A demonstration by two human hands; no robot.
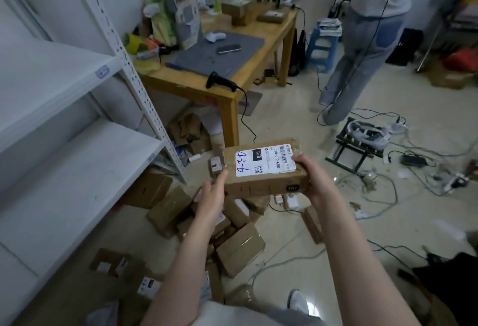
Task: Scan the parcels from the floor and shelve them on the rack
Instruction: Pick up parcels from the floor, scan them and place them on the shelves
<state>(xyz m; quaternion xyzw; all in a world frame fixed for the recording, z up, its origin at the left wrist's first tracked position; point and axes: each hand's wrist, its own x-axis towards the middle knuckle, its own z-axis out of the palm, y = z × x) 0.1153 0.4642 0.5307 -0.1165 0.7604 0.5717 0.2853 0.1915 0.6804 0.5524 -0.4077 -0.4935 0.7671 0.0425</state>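
Both forearms reach forward, holding a brown cardboard parcel (263, 183) in the air above the floor, level and label side up. The right hand (314, 182) grips its right end: the thumb lies on top over the edge of the white shipping label (266, 161), and the fingers curl underneath. The left hand (212, 197) is flatter, its fingers nearly straight with the tips pressed to the box's left end, not wrapped round it. To the left stands the white metal rack (77, 149). Behind is a wooden table (227, 103). Floor parcels (238, 248) lie heaped below the hands by the rack's foot. A black barcode scanner (221, 83) rests at the table's front edge, near its corner.
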